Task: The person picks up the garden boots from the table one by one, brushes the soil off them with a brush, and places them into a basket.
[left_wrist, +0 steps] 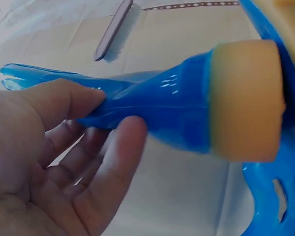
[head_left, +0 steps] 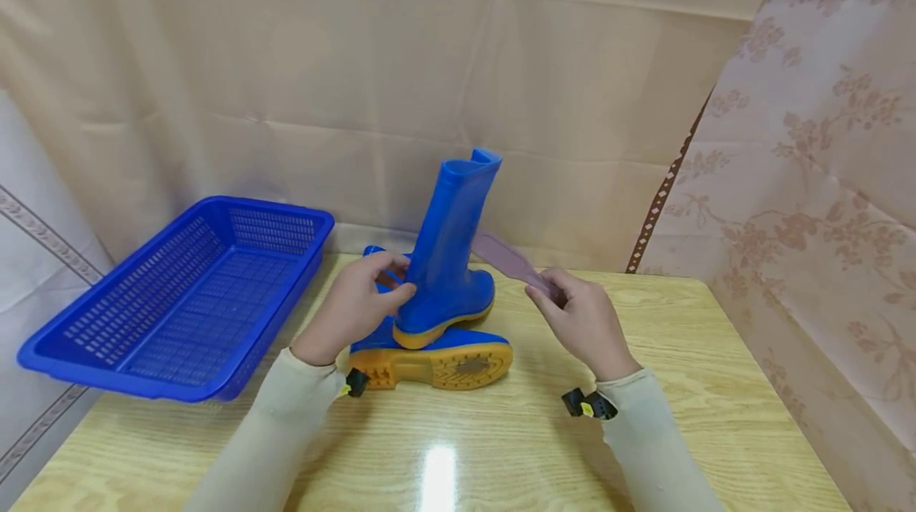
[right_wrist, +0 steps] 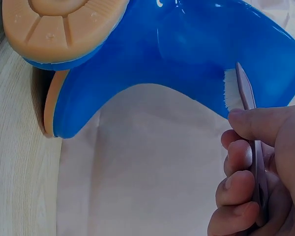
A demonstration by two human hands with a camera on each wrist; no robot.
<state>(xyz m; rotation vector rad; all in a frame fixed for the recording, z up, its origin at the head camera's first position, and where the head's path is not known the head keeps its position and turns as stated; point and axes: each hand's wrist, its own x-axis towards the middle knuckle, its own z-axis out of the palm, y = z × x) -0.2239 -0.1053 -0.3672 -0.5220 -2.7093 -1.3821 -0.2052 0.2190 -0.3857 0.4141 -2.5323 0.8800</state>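
Note:
A blue rain boot (head_left: 451,250) with a yellow sole stands tilted over a second blue boot (head_left: 451,365), which lies on its side with its sole facing me. My left hand (head_left: 355,301) pinches the upper boot at the back of its shaft, just above the heel (left_wrist: 246,101). In my right hand (head_left: 583,321) is a scrubbing brush (head_left: 504,255) with a mauve handle, gripped by that handle. The right wrist view shows its white bristles (right_wrist: 232,91) against the front of the boot shaft.
A blue plastic basket (head_left: 275,313) with slotted walls stands on the wooden table (head_left: 544,432) to the left. Beige curtain cloth (head_left: 343,67) hangs behind the table, and a flowered cloth (head_left: 823,202) hangs at the right.

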